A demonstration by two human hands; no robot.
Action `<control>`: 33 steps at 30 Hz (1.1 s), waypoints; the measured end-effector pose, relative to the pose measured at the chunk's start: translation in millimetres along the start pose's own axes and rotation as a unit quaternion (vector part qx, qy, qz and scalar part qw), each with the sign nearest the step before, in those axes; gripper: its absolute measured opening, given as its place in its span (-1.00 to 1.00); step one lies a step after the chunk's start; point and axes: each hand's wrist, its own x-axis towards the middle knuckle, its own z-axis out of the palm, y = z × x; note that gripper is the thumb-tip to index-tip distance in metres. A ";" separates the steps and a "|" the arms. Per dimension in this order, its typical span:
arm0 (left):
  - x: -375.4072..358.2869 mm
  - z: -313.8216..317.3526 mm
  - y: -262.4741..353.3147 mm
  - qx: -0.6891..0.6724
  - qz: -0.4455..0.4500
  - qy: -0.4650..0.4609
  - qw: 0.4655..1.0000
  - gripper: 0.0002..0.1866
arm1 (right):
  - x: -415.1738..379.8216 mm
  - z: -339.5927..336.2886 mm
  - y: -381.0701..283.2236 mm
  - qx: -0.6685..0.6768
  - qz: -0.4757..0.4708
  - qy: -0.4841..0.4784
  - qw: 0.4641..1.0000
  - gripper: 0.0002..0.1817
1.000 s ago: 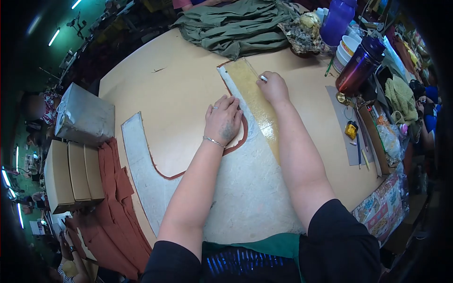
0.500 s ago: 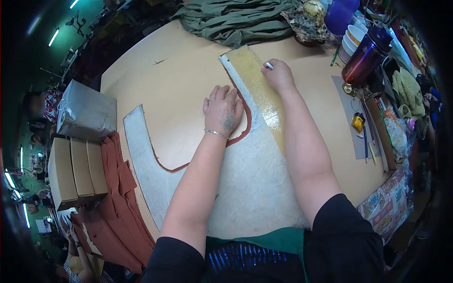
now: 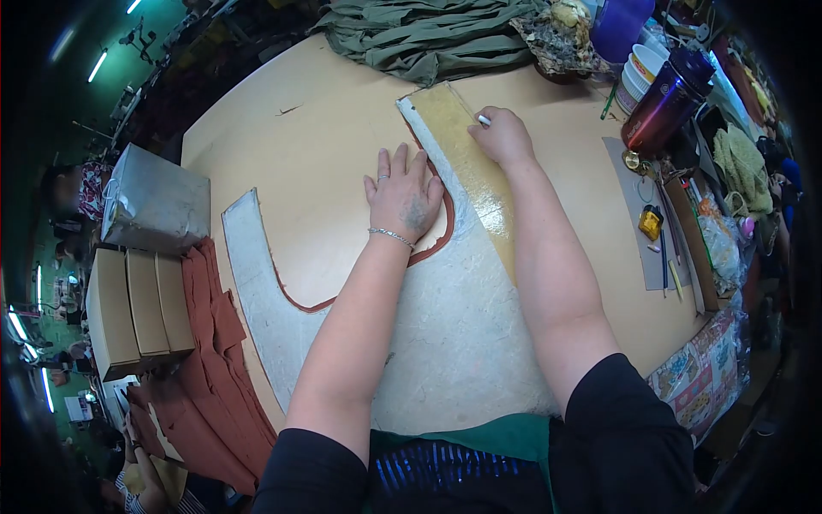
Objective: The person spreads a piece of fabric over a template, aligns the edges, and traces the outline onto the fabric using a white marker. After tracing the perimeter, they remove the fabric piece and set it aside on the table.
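Note:
A grey pattern piece [image 3: 462,343] with a curved cut-out lies on the tan table [image 3: 231,128], with reddish-brown fabric [image 3: 451,224] showing along the curve. My left hand [image 3: 404,199] rests palm down with spread fingers over the curve's upper right edge. A yellow strip [image 3: 454,128] runs along the pattern's right side. My right hand [image 3: 503,137] is closed on a small white stick [image 3: 485,120] at the strip's right edge, near its upper end.
Dark green fabric [image 3: 428,38] is heaped at the back. A tumbler [image 3: 668,98], white cups [image 3: 640,77] and small tools stand or lie at the right. Reddish-brown fabric [image 3: 210,360], boxes [image 3: 116,308] and a grey block [image 3: 158,201] are at the left; a co-worker's arm shows lower left.
My left hand's fingers have spread and straightened. My right hand has shifted slightly nearer me and to the left, still holding the white stick.

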 end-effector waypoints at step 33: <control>-101.3 -12.4 55.4 -0.148 0.238 -0.118 0.953 -0.34 | -56.5 -9.4 -12.8 0.234 -0.085 -0.343 0.906 -0.78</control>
